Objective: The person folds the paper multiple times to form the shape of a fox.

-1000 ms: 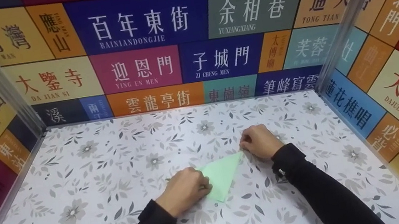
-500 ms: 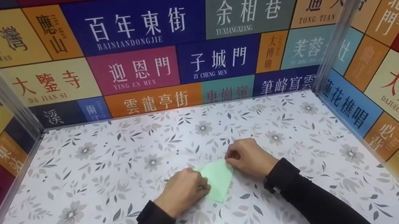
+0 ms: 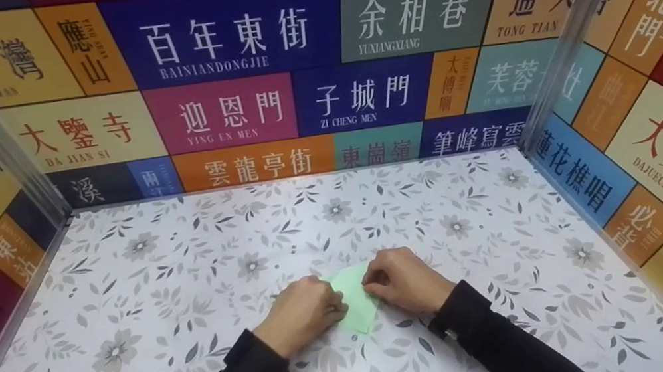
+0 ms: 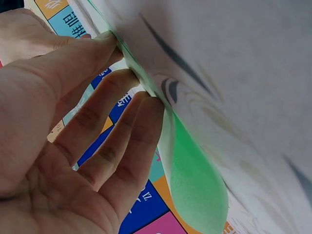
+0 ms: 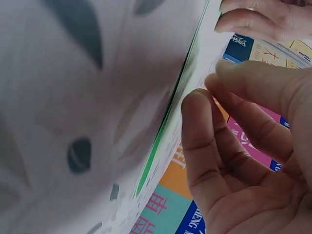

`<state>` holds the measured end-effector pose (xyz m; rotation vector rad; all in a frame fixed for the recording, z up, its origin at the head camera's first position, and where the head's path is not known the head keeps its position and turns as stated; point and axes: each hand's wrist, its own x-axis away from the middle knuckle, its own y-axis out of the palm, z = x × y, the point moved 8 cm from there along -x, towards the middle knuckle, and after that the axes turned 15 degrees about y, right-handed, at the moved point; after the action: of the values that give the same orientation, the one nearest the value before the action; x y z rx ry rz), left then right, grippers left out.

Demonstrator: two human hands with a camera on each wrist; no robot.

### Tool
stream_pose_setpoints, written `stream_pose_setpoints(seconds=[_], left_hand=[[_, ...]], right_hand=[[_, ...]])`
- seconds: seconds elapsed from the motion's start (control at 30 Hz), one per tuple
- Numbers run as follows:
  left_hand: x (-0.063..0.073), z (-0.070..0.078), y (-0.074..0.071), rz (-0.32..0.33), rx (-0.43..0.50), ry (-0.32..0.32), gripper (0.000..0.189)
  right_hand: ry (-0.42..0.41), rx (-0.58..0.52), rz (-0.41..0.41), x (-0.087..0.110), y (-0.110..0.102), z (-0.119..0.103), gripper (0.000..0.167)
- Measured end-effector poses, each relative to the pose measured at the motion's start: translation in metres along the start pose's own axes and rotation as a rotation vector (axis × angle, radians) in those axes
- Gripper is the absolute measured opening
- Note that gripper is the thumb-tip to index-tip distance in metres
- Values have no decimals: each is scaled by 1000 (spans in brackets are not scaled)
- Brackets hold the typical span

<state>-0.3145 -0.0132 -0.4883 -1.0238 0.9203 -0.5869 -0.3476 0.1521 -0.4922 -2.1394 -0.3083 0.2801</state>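
A small folded sheet of pale green paper (image 3: pixel 357 306) lies on the patterned tabletop between both hands, its near corner pointing toward the person. On its left side rests the left hand (image 3: pixel 302 312); in the left wrist view that thumb and index fingertip meet at the paper's edge, with the other fingertips along it. Beyond them a part of the green paper (image 4: pixel 197 180) bends up in a rounded curve. Over the right edge, the right hand (image 3: pixel 407 281) has its thumb and bent fingers drawn together at the paper, whose right corner is hidden under them.
The white tabletop (image 3: pixel 187 291) has a grey leaf and flower print. Upright panels of colourful Chinese place-name signs (image 3: pixel 239 114) stand behind it and along both sides. Clear corner posts (image 3: pixel 580 23) join the panels.
The right hand has moved left and nearer the person, bringing the paper's right corner inward, so less green shows. The left hand has stayed almost in place on the paper.
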Motion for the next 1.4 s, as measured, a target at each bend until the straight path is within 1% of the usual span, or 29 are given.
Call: stream_pose_setpoints(seconds=[0.27,0.37,0.53,0.67,0.77,0.93,1.03,1.13,1.27,1.4], left_hand=[[-1,0,-1,12,-10,11,24],[0,0,-1,10,-7,13,21],[3,-2,-1,3,27,12,7],[4,-6,-2,0,80,3,8],[1,-9,-4,1,108,-16,8],[-6,-16,-12,11,112,-56,4],[-12,-23,-18,6,111,-76,5],[-17,-32,-23,-5,102,-114,7],[-25,-45,-28,-31,87,-170,4],[-36,-54,-30,-97,77,-208,5]], right_hand=[[-18,25,12,2,5,-3,7],[-23,27,24,3,6,-5,9],[-30,29,38,5,7,-9,7],[-6,20,22,5,8,-9,8],[3,15,16,5,8,-8,10],[-8,8,19,5,6,-8,10],[-14,5,16,6,7,-9,9],[-21,8,12,5,8,-10,9],[-50,7,23,6,8,-11,9],[-58,6,33,7,7,-12,10]])
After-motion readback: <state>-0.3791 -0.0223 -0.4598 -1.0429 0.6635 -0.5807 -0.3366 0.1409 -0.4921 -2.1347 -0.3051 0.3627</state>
